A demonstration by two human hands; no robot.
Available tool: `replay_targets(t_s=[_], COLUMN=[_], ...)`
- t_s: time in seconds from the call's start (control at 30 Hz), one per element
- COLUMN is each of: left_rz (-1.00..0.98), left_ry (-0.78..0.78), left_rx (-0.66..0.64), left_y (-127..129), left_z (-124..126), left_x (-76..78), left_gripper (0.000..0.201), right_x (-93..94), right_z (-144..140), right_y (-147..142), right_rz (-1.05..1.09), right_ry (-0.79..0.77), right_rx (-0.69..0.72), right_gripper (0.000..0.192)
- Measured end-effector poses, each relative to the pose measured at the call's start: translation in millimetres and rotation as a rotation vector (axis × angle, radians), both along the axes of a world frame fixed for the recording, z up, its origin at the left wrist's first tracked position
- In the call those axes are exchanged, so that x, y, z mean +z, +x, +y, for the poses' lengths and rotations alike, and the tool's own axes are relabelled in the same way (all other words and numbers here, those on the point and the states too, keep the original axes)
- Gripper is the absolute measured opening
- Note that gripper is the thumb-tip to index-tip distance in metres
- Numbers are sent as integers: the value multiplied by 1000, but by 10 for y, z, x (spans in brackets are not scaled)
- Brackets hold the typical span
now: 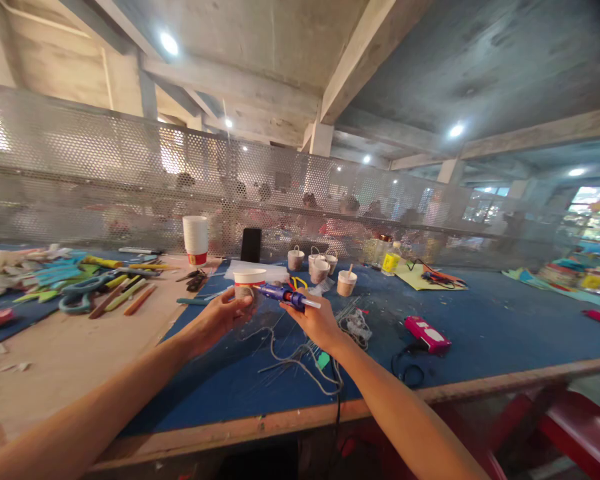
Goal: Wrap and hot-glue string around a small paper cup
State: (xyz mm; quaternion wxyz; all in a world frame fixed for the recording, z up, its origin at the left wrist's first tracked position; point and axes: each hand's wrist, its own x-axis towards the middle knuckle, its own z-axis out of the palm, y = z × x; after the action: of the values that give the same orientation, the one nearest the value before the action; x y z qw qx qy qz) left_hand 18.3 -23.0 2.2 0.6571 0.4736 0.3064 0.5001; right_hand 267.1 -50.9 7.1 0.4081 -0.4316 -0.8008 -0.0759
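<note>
My left hand is closed around a paper cup with a white rim and a red band; grey cord covers part of its lower side. A blue hot glue gun is gripped in my right hand, its nozzle at the cup's right side. A clear glue stick sticks out of the gun's rear. Below my hands, loose grey cord curls over the blue mat. Whether the nozzle touches the cup I cannot tell.
Several cord-wrapped cups stand behind my hands, near a stack of paper cups and a black phone. Scissors and markers lie left. A pink device and a yellow-labelled bottle are right. A perforated metal screen closes off the back.
</note>
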Motion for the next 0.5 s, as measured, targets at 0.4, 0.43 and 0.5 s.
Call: replay_targets(t_s=[0.4, 0.43, 0.5], left_rz=[-27, -31, -37], left_ry=[-32, -30, -24], left_rx=[3, 3, 8], left_y=[-9, -8, -5], left_z=[6, 1, -7], left_x=[2, 7, 14], left_gripper=[47, 47, 46], right_x=[-11, -13, -13], right_z=[13, 16, 18], right_y=[8, 12, 19], right_rz=[-26, -20, -10], right_ry=[30, 24, 7], right_rx=[-31, -29, -23], right_gripper=[24, 24, 23])
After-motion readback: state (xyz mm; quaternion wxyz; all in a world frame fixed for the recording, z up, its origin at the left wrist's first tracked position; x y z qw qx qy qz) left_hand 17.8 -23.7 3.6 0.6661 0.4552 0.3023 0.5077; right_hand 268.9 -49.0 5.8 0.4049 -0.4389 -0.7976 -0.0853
